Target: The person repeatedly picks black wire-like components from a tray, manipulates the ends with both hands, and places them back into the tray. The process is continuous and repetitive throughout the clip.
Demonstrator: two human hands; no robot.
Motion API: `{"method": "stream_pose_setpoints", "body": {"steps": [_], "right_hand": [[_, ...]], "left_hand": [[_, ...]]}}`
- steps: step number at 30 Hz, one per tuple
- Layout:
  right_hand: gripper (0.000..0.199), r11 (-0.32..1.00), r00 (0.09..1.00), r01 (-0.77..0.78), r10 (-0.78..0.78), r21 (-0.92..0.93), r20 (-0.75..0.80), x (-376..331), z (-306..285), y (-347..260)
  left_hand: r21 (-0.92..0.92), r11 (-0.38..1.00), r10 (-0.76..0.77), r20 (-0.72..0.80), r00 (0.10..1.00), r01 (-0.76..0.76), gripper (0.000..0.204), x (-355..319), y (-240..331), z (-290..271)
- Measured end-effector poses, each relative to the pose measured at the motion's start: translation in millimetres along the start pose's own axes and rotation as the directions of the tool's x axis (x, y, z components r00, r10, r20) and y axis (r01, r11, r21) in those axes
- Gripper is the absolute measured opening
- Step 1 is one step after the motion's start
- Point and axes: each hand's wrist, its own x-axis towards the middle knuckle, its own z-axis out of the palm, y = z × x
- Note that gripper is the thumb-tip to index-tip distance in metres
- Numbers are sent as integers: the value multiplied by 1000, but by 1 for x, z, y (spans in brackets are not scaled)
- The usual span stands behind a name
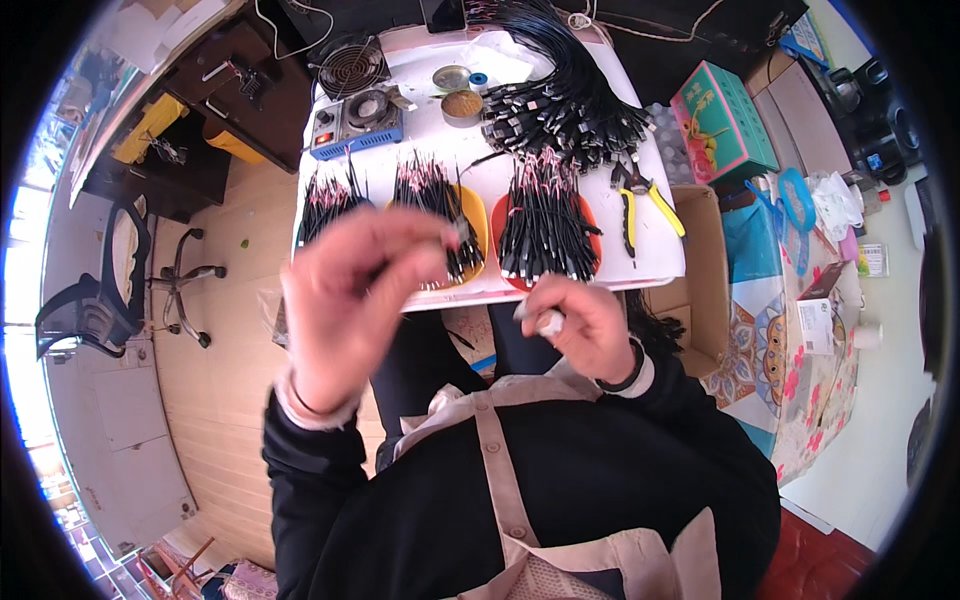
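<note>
My left hand is raised in front of the table's near edge, smeared by motion. Its thumb and forefinger come together in a pinch; a small pinkish bit shows at the tips, too blurred to name. Lower and to the right, my right hand has its fingers curled, with something small and white at the fingertips that I cannot make out. Behind the hands, bundles of short black cables with pink-and-white wire ends lie on a yellow tray and a red tray. A third cable bundle is partly hidden by my left hand.
On the white table lie yellow-and-black pliers and a large heap of black cables. A small blue-cased device, a fan and a round tin stand at the back. A cardboard box is at the right.
</note>
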Motion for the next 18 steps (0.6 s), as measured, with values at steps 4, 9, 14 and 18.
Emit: {"method": "stream_pose_setpoints", "body": {"steps": [4, 9, 14, 18], "right_hand": [[13, 994, 972, -102, 109, -44, 209, 0, -3, 16], [14, 998, 918, -46, 63, -52, 392, 4, -9, 33], [12, 997, 876, -62, 74, -41, 477, 8, -22, 42], [13, 999, 876, -17, 31, -34, 481, 9, -26, 49]], "left_hand": [[535, 790, 275, 127, 953, -299, 9, 116, -50, -2], [822, 449, 105, 341, 934, -350, 11, 209, -152, 9], [852, 309, 101, 414, 905, -424, 10, 234, -201, 15], [871, 181, 36, 457, 889, -456, 6, 249, -208, 19]]}}
